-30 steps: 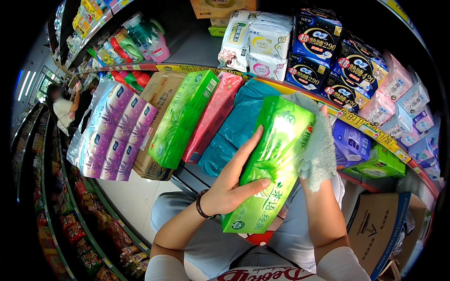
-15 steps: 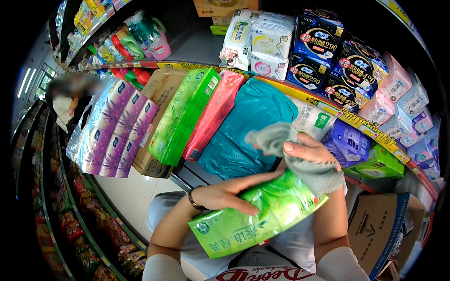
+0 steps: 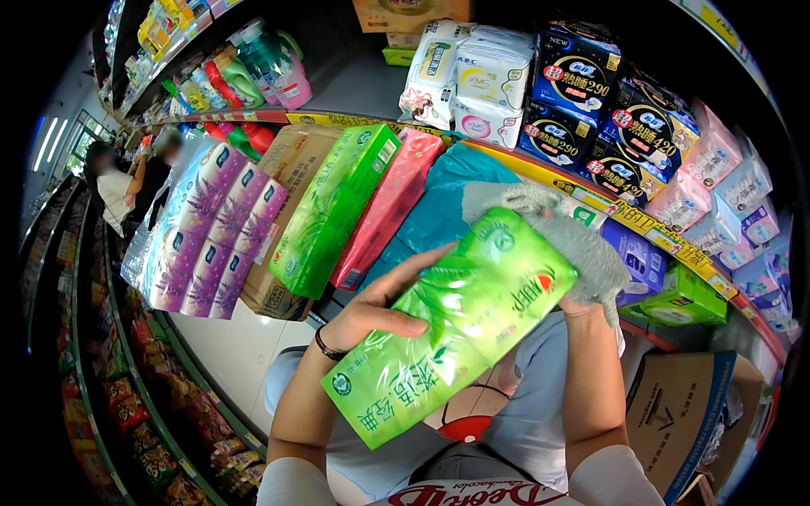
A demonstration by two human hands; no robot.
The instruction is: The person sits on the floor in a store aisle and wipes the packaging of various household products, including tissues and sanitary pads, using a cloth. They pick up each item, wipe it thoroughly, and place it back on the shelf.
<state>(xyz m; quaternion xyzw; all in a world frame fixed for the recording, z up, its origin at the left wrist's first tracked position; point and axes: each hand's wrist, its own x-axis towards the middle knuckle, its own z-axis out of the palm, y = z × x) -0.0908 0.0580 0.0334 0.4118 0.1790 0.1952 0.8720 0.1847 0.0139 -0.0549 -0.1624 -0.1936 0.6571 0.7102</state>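
A green plastic-wrapped tissue pack (image 3: 456, 325) is held tilted in front of my body, its upper end toward the right. My left hand (image 3: 384, 312) grips its left side, thumb across the front and fingers partly behind. At the pack's upper right end, my right hand (image 3: 582, 307) is mostly covered by a grey cloth (image 3: 591, 253), which it holds; its fingers are hidden. The cloth lies against the far edge of the pack. Just beyond sits a teal plastic bag (image 3: 460, 190), partly hidden by the pack and cloth.
Left of the bag stand a pink pack (image 3: 384, 211), a green pack (image 3: 337, 211), a cardboard box (image 3: 278, 291) and purple-wrapped rolls (image 3: 211, 228). Behind them, a shelf (image 3: 363, 84) carries pads and bottles. An open carton (image 3: 683, 413) sits at lower right. People (image 3: 114, 185) stand far left.
The green pack has been raised and turned to show more of its broad face. My right hand and the grey cloth have moved right, behind the pack's upper end. Another person appears far left.
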